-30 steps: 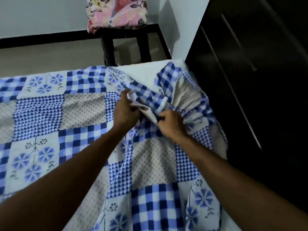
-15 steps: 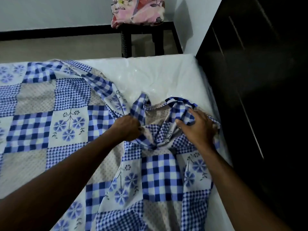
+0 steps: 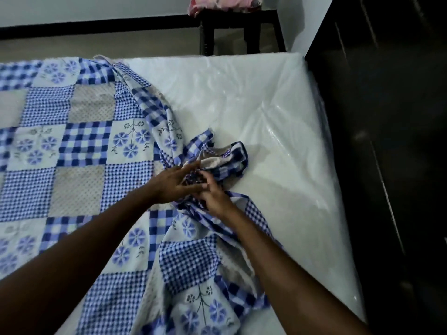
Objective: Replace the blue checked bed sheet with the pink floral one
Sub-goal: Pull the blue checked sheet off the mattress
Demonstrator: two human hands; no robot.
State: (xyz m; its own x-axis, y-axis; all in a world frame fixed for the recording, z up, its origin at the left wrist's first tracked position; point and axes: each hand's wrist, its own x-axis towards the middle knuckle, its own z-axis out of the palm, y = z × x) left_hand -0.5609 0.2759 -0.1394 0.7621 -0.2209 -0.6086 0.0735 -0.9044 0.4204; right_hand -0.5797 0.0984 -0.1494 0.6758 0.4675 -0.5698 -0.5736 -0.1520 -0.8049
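**A:** Blue checked sheet point(image 3: 84, 146) covers the left part and near end of the mattress point(image 3: 266, 105). The mattress's far right corner lies bare, white under shiny plastic film. Which step is this, going by the head view?

**B:** Stripping the old sheet, I'd judge. Its loose corner point(image 3: 229, 155) sits bunched near the middle of the mattress, and both hands meet there.

**A:** How do the hands stand?

**B:** The right hand point(image 3: 212, 197) has its fingers point(image 3: 205, 183) curled into the bunch, clamped on the checked cloth. The left hand point(image 3: 174, 182) lies across the same bunch with its fingers point(image 3: 193, 165) straight and apart. They touch the cloth but are not closed round it, as far as I can tell.

**A:** And the pink floral sheet point(image 3: 225, 3)?

**B:** It is beyond the mattress's far edge, on a dark stool point(image 3: 242, 22), well apart from both hands. Only its lower edge is in frame.

**A:** So what does the next move call for?

**B:** Probably the left hand closes on the gather too. Then both hands draw it toward the mattress's left side, so the rest peels off. The sheet lies spread over most of the mattress, so a good deal is left. The dark wardrobe point(image 3: 387, 117) stands close along the mattress's right side, so pulling away from it looks easier.
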